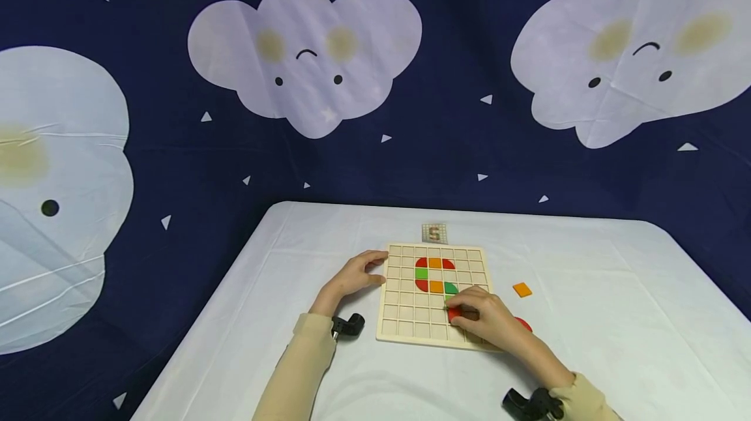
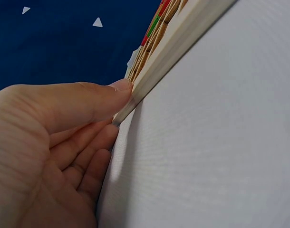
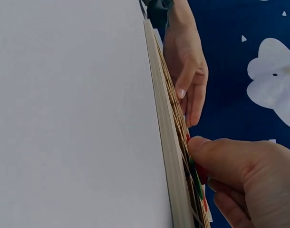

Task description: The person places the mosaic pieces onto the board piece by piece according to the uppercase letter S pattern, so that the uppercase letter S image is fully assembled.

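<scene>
A wooden grid board [image 1: 411, 330] lies on the white table. On it, red, orange and green pieces form a curving line, including a green square [image 1: 421, 274] and an orange square [image 1: 436, 287]. My right hand [image 1: 484, 317] pinches a red piece [image 1: 454, 315] between thumb and fingers, low over the board's lower right cells. In the right wrist view the red piece [image 3: 200, 173] shows dark beside the thumb, mostly covered by the hand. My left hand [image 1: 352, 273] rests at the board's left edge, thumb and fingertips against its side, fingers relaxed.
Above the board lies a small pattern card [image 1: 435, 233] with an S-like figure. Right of the board are a loose orange square [image 1: 522, 289] and a red piece [image 1: 524, 324] partly hidden by the right wrist. A dark cloth [image 1: 457, 167] with clouds hangs behind the table.
</scene>
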### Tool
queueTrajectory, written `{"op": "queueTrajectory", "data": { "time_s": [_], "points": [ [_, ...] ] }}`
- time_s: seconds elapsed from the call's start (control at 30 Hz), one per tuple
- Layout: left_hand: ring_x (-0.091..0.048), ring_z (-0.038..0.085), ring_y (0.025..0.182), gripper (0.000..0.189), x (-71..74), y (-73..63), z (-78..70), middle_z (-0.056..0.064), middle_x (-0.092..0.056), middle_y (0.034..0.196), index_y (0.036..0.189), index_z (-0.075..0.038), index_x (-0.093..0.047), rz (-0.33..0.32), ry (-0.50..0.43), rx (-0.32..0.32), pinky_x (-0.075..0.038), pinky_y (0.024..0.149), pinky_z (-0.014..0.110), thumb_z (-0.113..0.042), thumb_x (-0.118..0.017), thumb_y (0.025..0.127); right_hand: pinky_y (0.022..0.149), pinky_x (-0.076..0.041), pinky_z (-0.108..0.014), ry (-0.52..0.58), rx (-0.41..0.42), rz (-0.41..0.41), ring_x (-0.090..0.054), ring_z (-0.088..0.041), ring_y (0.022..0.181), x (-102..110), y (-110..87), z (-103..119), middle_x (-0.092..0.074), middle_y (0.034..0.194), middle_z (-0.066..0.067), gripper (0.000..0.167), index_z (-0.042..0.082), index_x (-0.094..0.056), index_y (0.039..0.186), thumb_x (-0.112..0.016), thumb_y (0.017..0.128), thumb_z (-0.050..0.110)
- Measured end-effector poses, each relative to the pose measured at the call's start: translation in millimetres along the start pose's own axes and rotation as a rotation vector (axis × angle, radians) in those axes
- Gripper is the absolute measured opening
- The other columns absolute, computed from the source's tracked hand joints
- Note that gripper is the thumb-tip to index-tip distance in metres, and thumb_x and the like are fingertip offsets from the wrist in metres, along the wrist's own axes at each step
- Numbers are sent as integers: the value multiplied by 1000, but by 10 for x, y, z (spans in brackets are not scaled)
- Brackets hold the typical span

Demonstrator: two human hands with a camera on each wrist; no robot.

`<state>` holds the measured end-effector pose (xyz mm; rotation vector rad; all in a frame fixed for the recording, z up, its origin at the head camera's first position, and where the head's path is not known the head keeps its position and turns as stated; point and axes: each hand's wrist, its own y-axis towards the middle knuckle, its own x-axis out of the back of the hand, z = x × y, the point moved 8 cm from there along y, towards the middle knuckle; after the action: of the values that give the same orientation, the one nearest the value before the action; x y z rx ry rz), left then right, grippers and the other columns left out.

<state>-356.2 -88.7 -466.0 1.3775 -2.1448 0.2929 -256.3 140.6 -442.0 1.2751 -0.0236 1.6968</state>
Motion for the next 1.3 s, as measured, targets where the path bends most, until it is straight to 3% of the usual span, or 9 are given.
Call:
{"op": "queueTrajectory", "data": {
  "time_s": [0.4,0.77,0.9,1.07,1.1,1.3],
  "points": [
    [-50,28,115,56,6,-2,-22,15,-52,129,133,3,-50,10,4,4,-39,101,40,0,-70,81,80,-51,-30,-35,40,-15,-58,-11,95,-31,-12,2,-66,100,10,31,13,-72,101,-82,71,11],
    [-50,29,114,56,8,-17,-41,15,-53,128,133,4,-50,10,8,0,-40,100,40,-1,-71,81,77,-52,-27,-1,29,-46,-59,-11,91,2,-3,20,-66,95,10,26,12,-72,97,-81,72,9],
    [-50,28,114,56,-3,-13,-23,15,-53,128,133,3,-50,9,4,4,-40,100,39,-1,-71,81,80,-52,-35,34,-60,-83,-60,-12,95,188,31,-6,-67,97,10,23,13,-73,98,-79,76,15],
    [-50,28,113,56,-2,-15,-26,15,-53,128,132,3,-50,4,-1,-7,-40,100,40,-2,-71,81,87,-47,-39,-3,-243,-170,-58,-13,103,651,1,-201,-66,106,7,27,16,-71,105,-77,80,21],
    [-50,29,113,56,1,-18,-28,15,-53,128,132,4,-50,3,-3,-8,-40,100,40,-2,-71,81,86,-47,-38,-11,-280,-183,-60,-13,98,743,-27,-257,-65,108,6,28,16,-71,108,-76,81,22],
    [-51,29,112,56,12,-14,-34,15,-53,128,132,4,-51,2,6,-15,-40,100,41,-1,-71,80,88,-41,-44,-12,-460,-232,-49,7,103,1143,-259,-577,-64,113,0,33,17,-67,116,-70,87,31]
  ]
}}
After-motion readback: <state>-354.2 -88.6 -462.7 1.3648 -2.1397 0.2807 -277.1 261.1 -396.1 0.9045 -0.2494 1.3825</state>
